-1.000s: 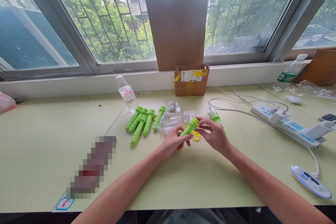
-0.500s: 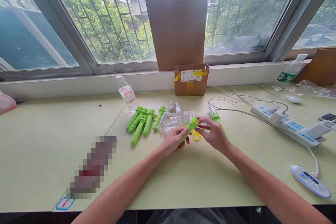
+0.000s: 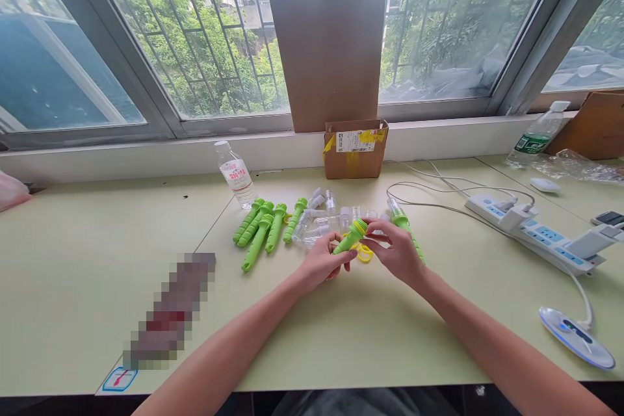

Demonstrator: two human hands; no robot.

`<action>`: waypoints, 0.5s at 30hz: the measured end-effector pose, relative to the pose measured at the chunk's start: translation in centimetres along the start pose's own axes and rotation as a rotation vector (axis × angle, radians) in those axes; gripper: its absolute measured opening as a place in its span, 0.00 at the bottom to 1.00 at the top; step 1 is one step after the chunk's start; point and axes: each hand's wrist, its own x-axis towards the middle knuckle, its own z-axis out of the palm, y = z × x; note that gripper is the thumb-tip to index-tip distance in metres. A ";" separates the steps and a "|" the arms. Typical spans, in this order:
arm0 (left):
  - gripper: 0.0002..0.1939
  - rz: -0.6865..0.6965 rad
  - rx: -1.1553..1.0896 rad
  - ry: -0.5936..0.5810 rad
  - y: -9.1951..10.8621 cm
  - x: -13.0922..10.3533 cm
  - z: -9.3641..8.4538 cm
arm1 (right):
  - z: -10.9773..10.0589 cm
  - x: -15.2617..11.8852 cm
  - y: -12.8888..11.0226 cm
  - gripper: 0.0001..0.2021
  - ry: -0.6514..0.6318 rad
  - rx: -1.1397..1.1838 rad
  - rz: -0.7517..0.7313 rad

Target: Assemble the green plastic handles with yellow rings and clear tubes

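My left hand [image 3: 322, 261] is wrapped round the lower part of a green ribbed plastic handle [image 3: 346, 242], which tilts up to the right. A yellow ring [image 3: 361, 226] circles the handle's top end. Thumb and fingers of my right hand [image 3: 397, 248] pinch at that ring; their tips are partly hidden. Just below lie loose yellow rings [image 3: 365, 254] on the table. Behind my hands is a heap of clear plastic tubes [image 3: 314, 234]. To the left lie several more green handles [image 3: 257, 244]. Beyond my right hand, one green handle with a clear top [image 3: 400, 220] lies partly covered.
A water bottle [image 3: 236, 175] stands behind the green handles, and a small cardboard box [image 3: 353, 159] by the window ledge. On the right are a power strip [image 3: 536, 231] with cables, an oval white device [image 3: 576, 337] and another bottle [image 3: 539, 136]. A blurred-out object [image 3: 170, 312] lies front left.
My left thumb has shifted lower along the green handle, so more of its body shows. My right hand stays at the ring end, almost unmoved.
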 end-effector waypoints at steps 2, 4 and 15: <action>0.18 0.007 -0.032 -0.007 0.0 0.0 0.0 | 0.0 0.0 0.1 0.08 0.002 -0.003 0.001; 0.18 0.017 -0.060 -0.010 0.0 0.0 0.0 | 0.0 0.0 0.1 0.07 0.002 -0.006 0.000; 0.23 0.071 -0.060 -0.061 -0.2 0.2 0.0 | -0.3 0.0 -0.3 0.09 -0.023 0.017 0.016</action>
